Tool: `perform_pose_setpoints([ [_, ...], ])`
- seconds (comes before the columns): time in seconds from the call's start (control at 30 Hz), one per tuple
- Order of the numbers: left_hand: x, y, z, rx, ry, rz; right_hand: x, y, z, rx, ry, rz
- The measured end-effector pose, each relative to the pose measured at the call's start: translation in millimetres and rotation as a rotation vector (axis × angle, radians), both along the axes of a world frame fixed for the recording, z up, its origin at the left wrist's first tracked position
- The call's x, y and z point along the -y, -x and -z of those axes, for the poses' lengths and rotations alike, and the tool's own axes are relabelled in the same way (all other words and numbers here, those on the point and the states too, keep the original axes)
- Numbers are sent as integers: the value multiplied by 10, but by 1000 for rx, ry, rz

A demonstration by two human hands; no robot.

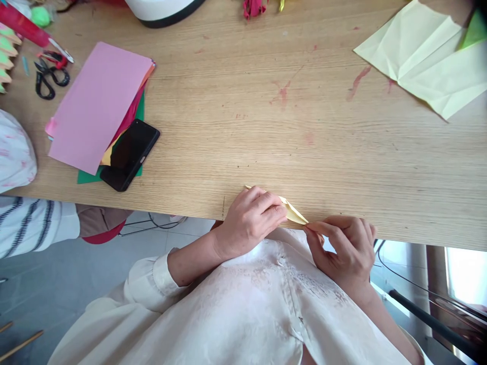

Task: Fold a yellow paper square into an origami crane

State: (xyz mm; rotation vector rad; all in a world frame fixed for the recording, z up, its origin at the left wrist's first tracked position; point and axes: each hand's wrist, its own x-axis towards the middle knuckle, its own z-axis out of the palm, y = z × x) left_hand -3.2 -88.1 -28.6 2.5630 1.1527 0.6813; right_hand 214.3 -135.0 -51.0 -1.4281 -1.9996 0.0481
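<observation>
A narrow folded piece of pale yellow paper (296, 213) is held at the table's front edge, close to my body. My left hand (254, 218) lies over its left part, fingers closed on it, so much of the paper is hidden; a thin tip shows beyond the fingers. At the other end, my right hand (342, 246) pinches the paper's pointed right tip between thumb and forefinger.
At left, a pink paper stack (101, 104) lies beside a black phone (130, 154) and black-handled scissors (51, 76). A creased pale yellow sheet (422, 56) is at the far right. Another person's striped sleeve (34, 223) shows at left. A white-and-black object (163, 10) stands at the back.
</observation>
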Motion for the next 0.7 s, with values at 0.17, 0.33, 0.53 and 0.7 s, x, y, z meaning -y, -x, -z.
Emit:
perform_pose_setpoints([
  [0.17, -4, 12, -19, -42, 6, 7, -2, 22, -13, 20, 37, 9],
  [0.33, -7, 8, -7, -38, 21, 0, -6, 32, -14, 31, 46, 19],
  [0.53, -10, -26, -8, -19, 101, -41, -18, 69, -34, 81, 69, 62],
  [0.7, 0, -70, -22, 12, 128, -78, -30, 108, -62, 73, 87, 91],
])
